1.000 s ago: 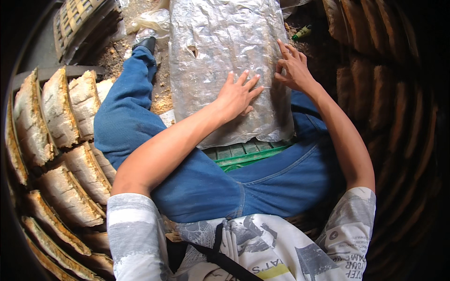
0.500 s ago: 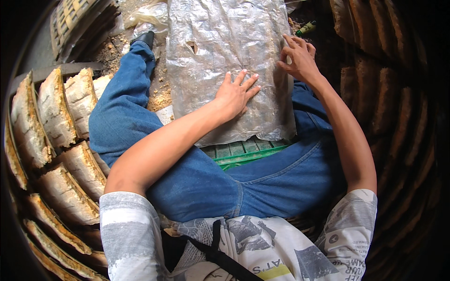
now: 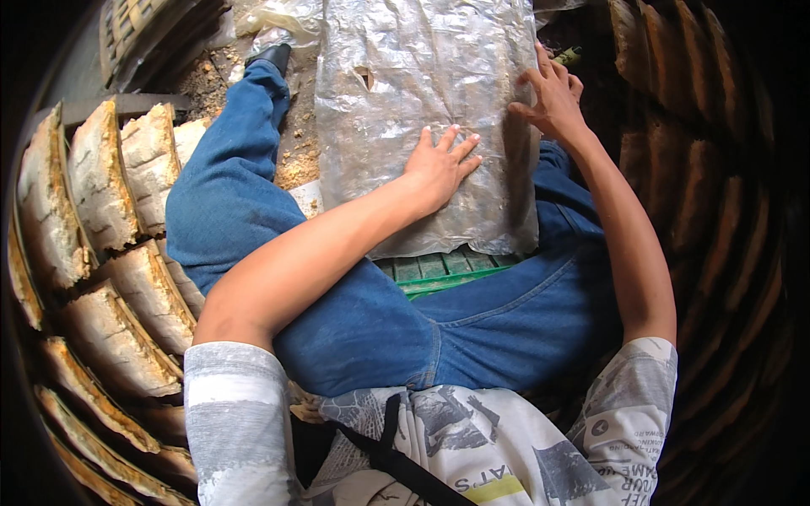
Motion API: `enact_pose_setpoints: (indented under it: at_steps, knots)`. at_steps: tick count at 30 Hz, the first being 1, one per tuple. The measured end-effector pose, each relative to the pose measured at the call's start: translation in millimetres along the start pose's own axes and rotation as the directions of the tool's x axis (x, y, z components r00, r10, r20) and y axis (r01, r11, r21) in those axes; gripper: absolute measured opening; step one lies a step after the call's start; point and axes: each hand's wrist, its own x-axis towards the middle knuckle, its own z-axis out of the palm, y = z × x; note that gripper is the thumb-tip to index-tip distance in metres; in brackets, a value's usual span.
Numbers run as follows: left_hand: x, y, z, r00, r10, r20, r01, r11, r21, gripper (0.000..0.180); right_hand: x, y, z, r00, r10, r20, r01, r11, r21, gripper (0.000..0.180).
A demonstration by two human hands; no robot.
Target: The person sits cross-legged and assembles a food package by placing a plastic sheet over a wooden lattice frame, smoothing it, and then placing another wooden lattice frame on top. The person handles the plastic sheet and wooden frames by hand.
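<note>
A wrinkled translucent plastic sheet (image 3: 388,93) lies between my legs, with a small tear near its upper left part. It covers most of a green slatted crate (image 3: 460,283), whose near edge shows below it. My left hand (image 3: 437,173) rests on the sheet right of its middle, palm down and fingers spread. At the sheet's right edge is my right hand (image 3: 553,99), its fingers apart and bent, the thumb pointing left over the sheet. Nothing shows between those fingers. Whether the right fingertips touch the sheet I cannot tell.
Pale slabs with rough brown edges (image 3: 126,337) stand in rows at my left; darker ones (image 3: 666,177) stand at my right. A woven basket (image 3: 139,38) is at the far left. Crumbs (image 3: 297,164) and a crumpled clear plastic bag (image 3: 283,21) lie by my left foot.
The view has shifted a little, so sheet and legs sit slightly further right. My right hand's fingers have spread a bit and lie higher along the sheet's edge. The left hand stays flat on the sheet.
</note>
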Motion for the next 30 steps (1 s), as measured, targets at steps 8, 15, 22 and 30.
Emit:
enact_pose_setpoints:
  at_steps: [8,15,22,30]
  knots:
    - [-2.8,-0.9,-6.5,1.000,0.002,0.030,-0.002,1.000,-0.013,0.064,2.7,-27.1,18.9,0.993,0.079,0.083,-0.078,0.997,-0.024,0.074]
    - [-1.4,0.5,-4.4,0.999,-0.001,0.036,0.000,1.000,0.027,0.060,6.3,-22.1,7.4,0.999,-0.008,-0.033,0.009,1.000,0.030,0.047]
    - [-0.8,0.8,-4.0,1.000,0.004,0.013,-0.004,1.000,0.007,0.060,15.1,0.9,16.1,0.999,0.033,0.003,-0.033,0.998,-0.050,0.053]
    - [-1.7,0.7,-2.7,1.000,-0.002,0.003,0.002,1.000,-0.009,0.059,15.1,-1.5,16.1,0.999,0.041,-0.008,-0.041,0.999,-0.036,0.078]
